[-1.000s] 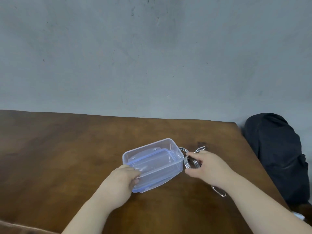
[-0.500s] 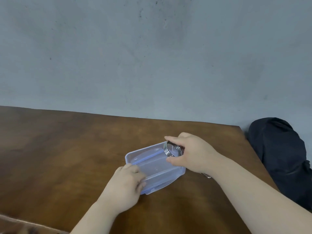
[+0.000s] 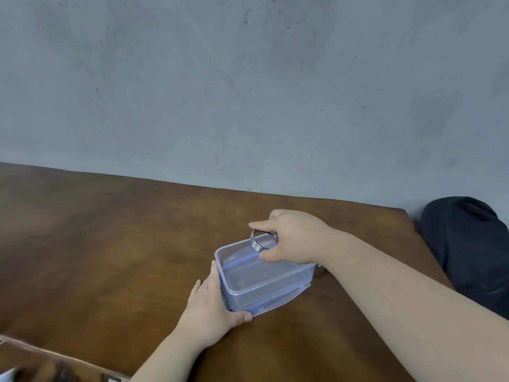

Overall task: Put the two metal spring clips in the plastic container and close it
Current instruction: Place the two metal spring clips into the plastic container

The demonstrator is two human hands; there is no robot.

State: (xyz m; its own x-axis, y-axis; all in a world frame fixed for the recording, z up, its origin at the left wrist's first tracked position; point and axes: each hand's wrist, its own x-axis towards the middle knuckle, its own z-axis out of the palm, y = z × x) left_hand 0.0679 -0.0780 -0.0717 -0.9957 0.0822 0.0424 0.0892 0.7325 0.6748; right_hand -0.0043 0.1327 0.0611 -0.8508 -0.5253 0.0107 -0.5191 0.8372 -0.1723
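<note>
The container [image 3: 264,277] sat open on the brown wooden surface [image 3: 110,244], clear plastic with blue trim, its inside bare. It rested on what looked like its lid [image 3: 283,300], whose edge stuck out at the near right corner. The left hand [image 3: 209,307] lay against the container's near left side, thumb pressed at the lid's front edge and fingers [image 3: 213,271] flat along the wall, clamped lightly on it. The right hand [image 3: 292,238] hovered over the far right corner of the container, its fingers [image 3: 259,225] and thumb pinched on a clip [image 3: 263,241], a coil of shiny metal rings held just above the rim. The right forearm crossed the surface and hid most of what lay behind it; only a small glint of metal [image 3: 319,266] showed just beside the container's right wall under the wrist, too little to say for sure that it was the other clip. A dark bag [image 3: 468,249] sat off the right edge of the surface, well apart. A grey wall [image 3: 248,92] stood behind. At the near left corner some blurred clutter [image 3: 55,373] could not be made out.
</note>
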